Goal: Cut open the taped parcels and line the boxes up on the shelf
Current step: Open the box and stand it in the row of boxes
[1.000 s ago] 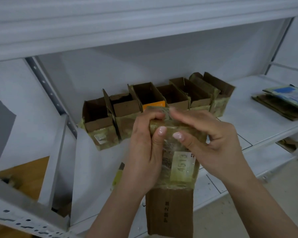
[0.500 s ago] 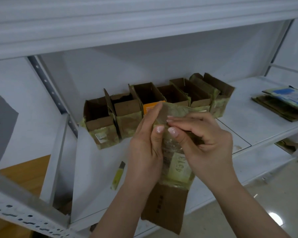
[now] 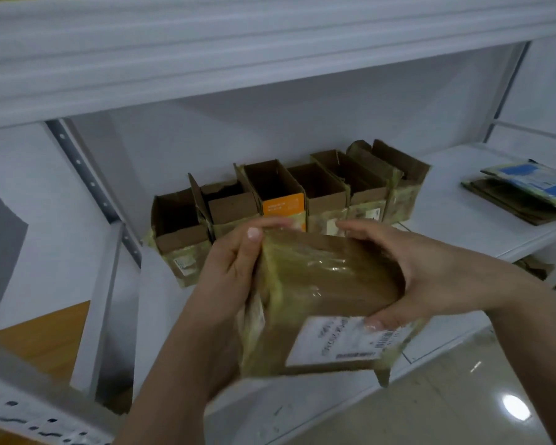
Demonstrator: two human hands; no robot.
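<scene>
White shelf (image 3: 463,200) ahead carries six opened boxes (image 3: 289,194) in a row; my left hand (image 3: 228,274) and right hand (image 3: 430,277) both grip the taped parcel (image 3: 321,284) just before it, probably mid-opening; next I need its flaps spread

The light is soft, even and cool, leaving the white shelf (image 3: 456,213) bluish. A round glare spot (image 3: 516,407) shines on the glossy floor (image 3: 446,409). Tape on the parcel (image 3: 321,284) glints faintly. The shipping label (image 3: 334,342) is motion-blurred, its print unreadable. Wide-angle distortion bends the upper shelf edge (image 3: 270,53).
</scene>
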